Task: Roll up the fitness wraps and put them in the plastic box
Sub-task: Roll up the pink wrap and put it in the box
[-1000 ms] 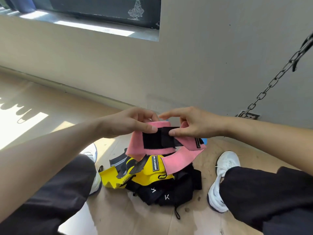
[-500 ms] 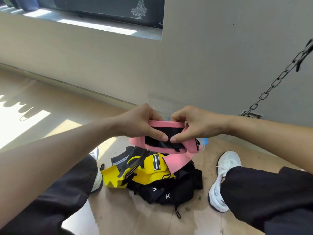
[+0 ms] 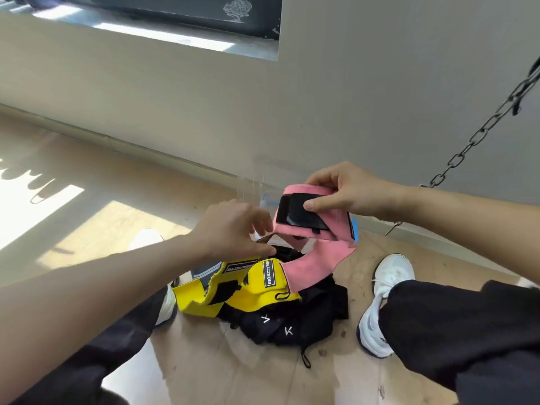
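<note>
Two black labels on the yellow wraps are showing white lettering, seemingly "BLIZZSTAR"; the black wraps just beside them are bearing white K-like marks.

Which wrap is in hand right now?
The pink wrap, pinched in the right hand, its tail trailing down; the yellow wraps and the black wraps lie piled on the floor.

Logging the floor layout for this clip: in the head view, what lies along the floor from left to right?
White sneaker by the left leg → yellow elastic fitness wraps → black fabric wraps with white marks → white sneaker by the right leg → grey metal chain at the wall.
</note>
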Action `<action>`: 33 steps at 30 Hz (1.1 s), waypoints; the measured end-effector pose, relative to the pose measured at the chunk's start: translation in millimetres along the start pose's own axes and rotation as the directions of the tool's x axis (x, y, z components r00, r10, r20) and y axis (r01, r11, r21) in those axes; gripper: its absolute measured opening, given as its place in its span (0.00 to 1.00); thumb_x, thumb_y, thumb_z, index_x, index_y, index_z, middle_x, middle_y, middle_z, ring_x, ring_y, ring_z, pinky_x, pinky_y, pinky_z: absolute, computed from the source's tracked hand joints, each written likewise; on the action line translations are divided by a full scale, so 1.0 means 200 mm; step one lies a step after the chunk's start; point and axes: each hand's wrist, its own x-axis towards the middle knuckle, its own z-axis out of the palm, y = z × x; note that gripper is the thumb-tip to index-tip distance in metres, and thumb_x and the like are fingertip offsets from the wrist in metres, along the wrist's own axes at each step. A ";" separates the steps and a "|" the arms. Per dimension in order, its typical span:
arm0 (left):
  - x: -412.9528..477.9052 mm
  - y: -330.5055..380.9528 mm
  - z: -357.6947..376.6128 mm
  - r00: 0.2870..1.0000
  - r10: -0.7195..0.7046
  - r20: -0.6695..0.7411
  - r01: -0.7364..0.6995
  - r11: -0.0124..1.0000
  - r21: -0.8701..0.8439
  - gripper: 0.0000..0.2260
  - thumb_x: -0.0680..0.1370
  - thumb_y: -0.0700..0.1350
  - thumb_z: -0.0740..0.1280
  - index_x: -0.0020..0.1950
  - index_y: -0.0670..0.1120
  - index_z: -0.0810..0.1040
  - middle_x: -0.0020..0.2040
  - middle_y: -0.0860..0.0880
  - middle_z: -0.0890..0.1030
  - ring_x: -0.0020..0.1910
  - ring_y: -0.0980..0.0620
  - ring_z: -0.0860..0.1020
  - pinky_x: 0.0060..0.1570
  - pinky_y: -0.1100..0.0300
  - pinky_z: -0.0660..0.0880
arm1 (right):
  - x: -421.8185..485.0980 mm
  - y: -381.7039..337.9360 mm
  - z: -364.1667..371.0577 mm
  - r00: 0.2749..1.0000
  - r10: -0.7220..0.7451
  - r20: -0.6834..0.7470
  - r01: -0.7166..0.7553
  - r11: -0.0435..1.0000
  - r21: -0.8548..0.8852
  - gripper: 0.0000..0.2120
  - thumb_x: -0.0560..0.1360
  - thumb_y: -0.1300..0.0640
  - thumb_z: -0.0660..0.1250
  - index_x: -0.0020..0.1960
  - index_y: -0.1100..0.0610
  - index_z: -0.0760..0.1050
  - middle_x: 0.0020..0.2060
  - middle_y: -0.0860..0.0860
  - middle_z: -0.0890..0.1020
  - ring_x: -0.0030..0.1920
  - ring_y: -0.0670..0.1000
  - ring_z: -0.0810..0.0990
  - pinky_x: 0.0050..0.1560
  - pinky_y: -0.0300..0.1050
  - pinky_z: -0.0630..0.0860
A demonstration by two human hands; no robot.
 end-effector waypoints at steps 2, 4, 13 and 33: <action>0.02 -0.01 0.02 0.999 0.035 0.007 -0.035 0.999 0.001 0.06 0.75 0.53 0.75 0.51 0.56 0.86 0.44 0.57 0.86 0.43 0.54 0.83 0.44 0.52 0.81 | 0.00 0.00 -0.01 1.000 0.009 0.016 -0.009 1.000 0.006 0.07 0.75 0.60 0.74 0.53 0.55 0.83 0.47 0.51 0.87 0.49 0.51 0.86 0.52 0.45 0.83; 0.03 -0.02 0.00 0.997 0.055 0.063 -0.054 0.998 -0.011 0.05 0.76 0.49 0.74 0.51 0.55 0.88 0.45 0.55 0.87 0.44 0.53 0.83 0.45 0.51 0.81 | 0.00 0.01 -0.02 0.999 0.027 0.042 -0.026 0.999 -0.019 0.08 0.75 0.61 0.74 0.53 0.55 0.84 0.47 0.51 0.88 0.50 0.53 0.86 0.53 0.46 0.83; 0.01 -0.13 -0.06 0.922 0.000 0.388 0.069 0.984 -0.165 0.17 0.70 0.56 0.80 0.56 0.55 0.82 0.50 0.59 0.84 0.50 0.61 0.81 0.45 0.69 0.77 | -0.04 0.05 -0.20 0.992 0.076 0.097 -0.073 0.997 -0.041 0.09 0.76 0.62 0.73 0.57 0.57 0.82 0.50 0.56 0.87 0.52 0.57 0.86 0.59 0.56 0.80; 0.10 0.06 -0.14 0.988 0.067 0.142 0.056 0.694 -0.717 0.16 0.73 0.47 0.76 0.54 0.38 0.81 0.48 0.34 0.83 0.47 0.37 0.84 0.52 0.38 0.79 | -0.05 -0.12 0.04 0.985 -0.048 0.168 0.098 0.947 -0.304 0.19 0.67 0.53 0.82 0.49 0.59 0.78 0.40 0.55 0.82 0.36 0.46 0.80 0.36 0.45 0.75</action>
